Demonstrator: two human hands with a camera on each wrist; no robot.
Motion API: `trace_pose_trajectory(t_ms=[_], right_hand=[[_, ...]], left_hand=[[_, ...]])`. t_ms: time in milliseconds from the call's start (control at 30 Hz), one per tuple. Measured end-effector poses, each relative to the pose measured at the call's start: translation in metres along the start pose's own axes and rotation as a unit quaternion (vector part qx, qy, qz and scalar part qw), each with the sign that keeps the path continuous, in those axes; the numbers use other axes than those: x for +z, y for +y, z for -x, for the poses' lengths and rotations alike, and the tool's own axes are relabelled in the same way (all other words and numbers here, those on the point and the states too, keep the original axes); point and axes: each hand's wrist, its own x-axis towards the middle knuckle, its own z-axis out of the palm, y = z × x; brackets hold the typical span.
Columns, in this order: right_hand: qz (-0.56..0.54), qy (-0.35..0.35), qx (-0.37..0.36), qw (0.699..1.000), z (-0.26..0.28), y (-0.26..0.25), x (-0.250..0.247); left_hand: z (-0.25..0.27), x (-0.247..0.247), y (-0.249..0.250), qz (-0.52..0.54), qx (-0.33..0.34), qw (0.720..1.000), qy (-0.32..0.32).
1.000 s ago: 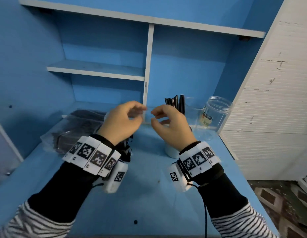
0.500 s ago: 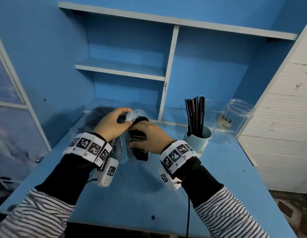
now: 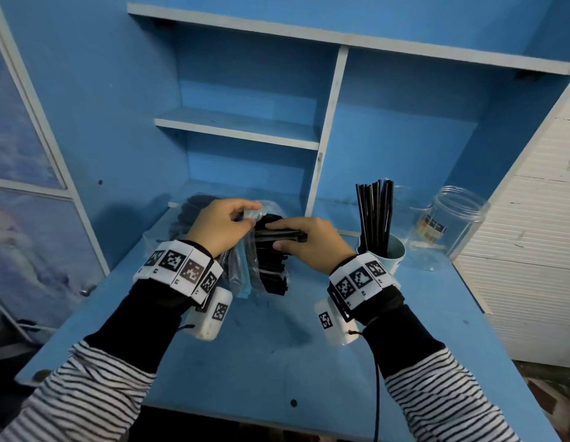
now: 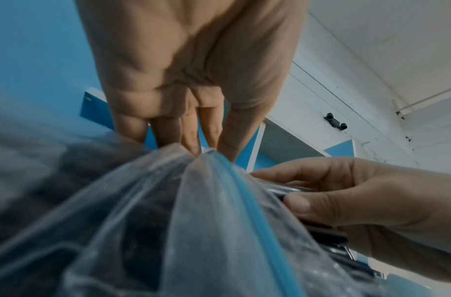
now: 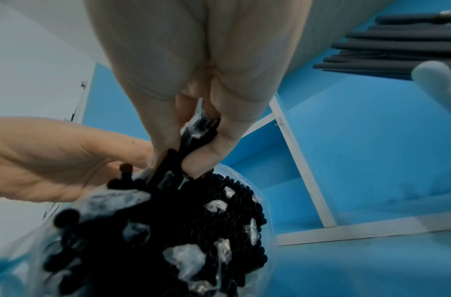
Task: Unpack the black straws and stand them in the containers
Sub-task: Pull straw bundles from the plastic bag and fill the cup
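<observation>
Straws (image 3: 279, 235), thin black tubes, pinched in right fingers (image 3: 287, 224); left fingers (image 3: 245, 207) gripping crinkly clear bag (image 3: 237, 272).

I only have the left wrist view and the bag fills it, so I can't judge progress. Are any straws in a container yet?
Observer: Yes. In the head view, standing straws fill the pale blue cup.
Operator: Any other container?
Observer: A clear jar stands right of the cup, with no straws in it.
Operator: Is the bag nearly empty?
Observer: No. The right wrist view shows the bag still crowded with packed straws.
</observation>
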Motion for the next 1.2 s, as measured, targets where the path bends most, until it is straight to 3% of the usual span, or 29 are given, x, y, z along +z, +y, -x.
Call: trace_pose_trajectory(t_ms=[133, 233, 333, 500, 733, 867, 1200], right_hand=[[-0.05, -0.017, -0.001, 0.999, 0.003, 0.0, -0.001], [0.002, -0.044, -0.03, 0.999, 0.005, 0.003, 0.008], [0.013, -0.017, -0.047, 0.999, 0.007, 0.006, 0.01], [-0.029, 0.034, -0.015, 0.999, 0.009, 0.011, -0.01], [-0.052, -0.038, 0.003, 0.998, 0.011, 0.011, -0.002], [-0.027, 0.011, -0.004, 1.0, 0.009, 0.008, 0.004], [-0.063, 0.025, 0.028, 0.997, 0.025, 0.009, -0.049]], left_hand=[[-0.002, 0.001, 0.004, 0.007, -0.018, 1.0, 0.018], [-0.002, 0.002, 0.007, 0.014, -0.022, 0.999, 0.029], [0.001, 0.005, 0.008, 0.004, -0.02, 0.999, 0.037], [0.003, 0.004, 0.009, 0.006, -0.02, 0.999, 0.037], [0.002, 0.004, 0.012, -0.001, -0.023, 0.999, 0.035], [0.003, 0.003, 0.012, -0.002, -0.022, 0.999, 0.034], [0.004, 0.001, 0.012, -0.017, -0.022, 0.999, 0.034]])
